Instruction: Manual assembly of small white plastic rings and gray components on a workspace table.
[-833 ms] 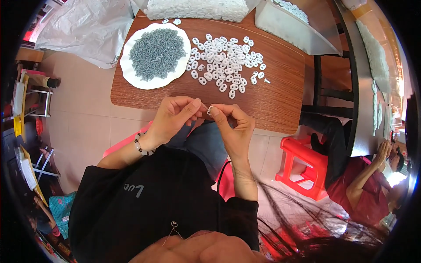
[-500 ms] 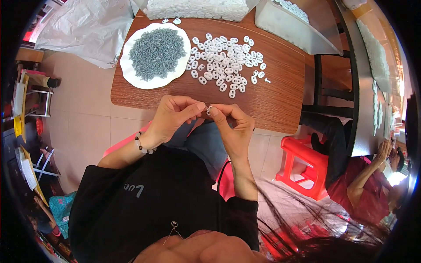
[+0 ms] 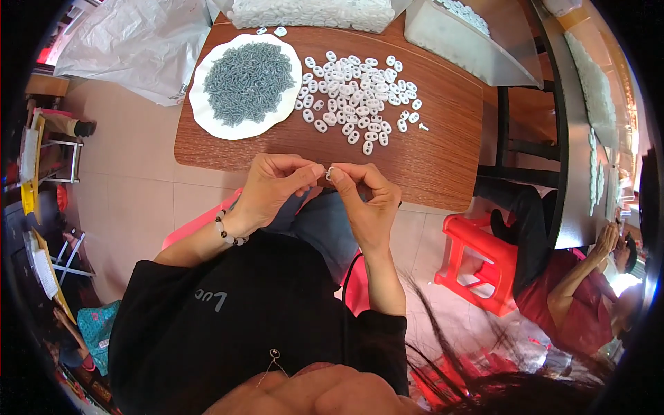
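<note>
Just off the table's near edge, my two hands meet fingertip to fingertip. Between thumb and forefinger my right hand (image 3: 370,197) pinches a white oval plastic piece with two holes (image 3: 329,176). My left hand (image 3: 280,183), wearing a beaded bracelet, is closed in a pinch against that piece; whatever lies in its fingertips is too small to make out. A loose pile of similar white two-hole pieces (image 3: 360,90) spreads over the tabletop. Left of it, a white scalloped plate (image 3: 202,111) bears a heap of small grey screw-like pieces (image 3: 249,79).
On the brown wooden table (image 3: 429,166) a small white pin-like part (image 3: 423,126) lies right of the pile. White-filled bins (image 3: 456,52) stand along the back. A red plastic stool (image 3: 477,263) is at the right, near a seated person in dark red (image 3: 567,297).
My hands keep the same pinch at almost the same spot, with the fingertips slightly closer together. The view has shifted a little.
</note>
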A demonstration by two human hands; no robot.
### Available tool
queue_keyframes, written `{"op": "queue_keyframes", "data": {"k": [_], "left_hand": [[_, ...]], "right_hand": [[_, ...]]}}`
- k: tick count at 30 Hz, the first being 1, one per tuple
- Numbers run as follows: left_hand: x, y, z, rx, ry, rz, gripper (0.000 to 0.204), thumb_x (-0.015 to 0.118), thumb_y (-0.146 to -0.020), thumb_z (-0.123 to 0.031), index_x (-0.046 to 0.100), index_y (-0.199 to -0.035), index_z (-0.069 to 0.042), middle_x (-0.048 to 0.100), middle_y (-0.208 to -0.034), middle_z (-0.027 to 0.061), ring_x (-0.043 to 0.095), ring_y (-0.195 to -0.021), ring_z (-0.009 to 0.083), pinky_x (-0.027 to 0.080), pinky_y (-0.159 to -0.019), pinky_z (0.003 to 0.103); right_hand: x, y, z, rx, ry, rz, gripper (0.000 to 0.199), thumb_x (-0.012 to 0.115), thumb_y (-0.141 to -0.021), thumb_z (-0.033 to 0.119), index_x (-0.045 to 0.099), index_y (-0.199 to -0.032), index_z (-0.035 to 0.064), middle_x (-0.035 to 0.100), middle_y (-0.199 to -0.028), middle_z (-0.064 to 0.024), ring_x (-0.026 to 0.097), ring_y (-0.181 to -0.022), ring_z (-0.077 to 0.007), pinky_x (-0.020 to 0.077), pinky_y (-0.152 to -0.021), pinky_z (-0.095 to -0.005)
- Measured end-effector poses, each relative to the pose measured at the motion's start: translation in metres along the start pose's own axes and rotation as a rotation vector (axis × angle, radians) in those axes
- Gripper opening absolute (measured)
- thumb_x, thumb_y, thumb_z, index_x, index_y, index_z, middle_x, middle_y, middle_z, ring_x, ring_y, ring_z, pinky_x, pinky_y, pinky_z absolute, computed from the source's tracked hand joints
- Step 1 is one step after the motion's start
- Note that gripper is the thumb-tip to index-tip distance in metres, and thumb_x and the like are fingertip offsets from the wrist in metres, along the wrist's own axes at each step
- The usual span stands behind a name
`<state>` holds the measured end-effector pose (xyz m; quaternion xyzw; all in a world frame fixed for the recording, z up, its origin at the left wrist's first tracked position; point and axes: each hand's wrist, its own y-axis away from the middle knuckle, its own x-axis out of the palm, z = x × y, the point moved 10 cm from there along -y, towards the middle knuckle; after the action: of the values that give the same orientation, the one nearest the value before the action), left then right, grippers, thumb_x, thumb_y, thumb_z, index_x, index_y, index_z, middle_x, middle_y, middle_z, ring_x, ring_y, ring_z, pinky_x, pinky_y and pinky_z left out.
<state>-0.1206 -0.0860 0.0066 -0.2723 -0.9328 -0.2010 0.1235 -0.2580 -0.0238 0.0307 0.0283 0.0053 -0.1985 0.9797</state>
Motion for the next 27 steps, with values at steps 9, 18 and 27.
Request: {"op": "queue_keyframes", "data": {"k": [9,18,27], "left_hand": [[0.001,0.001,0.004,-0.030,0.033,0.002,0.012,0.066,-0.089,-0.009,0.072,-0.089,0.001,0.064,-0.073,0.0029,0.051,-0.063,0.0066,0.039,-0.057,0.022],[-0.002,0.003,0.006,-0.099,0.054,0.022,0.026,0.059,-0.093,-0.022,0.071,-0.094,0.002,0.064,-0.076,0.0028,0.054,-0.062,0.0075,0.043,-0.057,0.021],[0.002,-0.002,0.002,-0.082,-0.039,0.090,0.030,0.056,-0.093,-0.024,0.070,-0.097,0.002,0.064,-0.079,0.0029,0.053,-0.065,0.0072,0.041,-0.058,0.021]], "right_hand": [[0.002,0.000,0.003,0.011,0.013,0.005,0.012,0.069,-0.086,0.005,0.070,-0.095,-0.0033,0.063,-0.085,-0.0052,0.061,-0.077,-0.0090,0.0480,-0.071,-0.0213],[-0.007,-0.001,0.012,-0.015,0.080,-0.048,0.010,0.070,-0.085,0.005,0.071,-0.092,-0.0013,0.061,-0.079,-0.0016,0.055,-0.073,-0.0061,0.0431,-0.066,-0.0193],[-0.012,0.001,0.016,-0.009,0.022,-0.077,0.010,0.070,-0.085,0.005,0.071,-0.092,-0.0016,0.061,-0.078,-0.0013,0.054,-0.072,-0.0056,0.0423,-0.065,-0.0189]]}}
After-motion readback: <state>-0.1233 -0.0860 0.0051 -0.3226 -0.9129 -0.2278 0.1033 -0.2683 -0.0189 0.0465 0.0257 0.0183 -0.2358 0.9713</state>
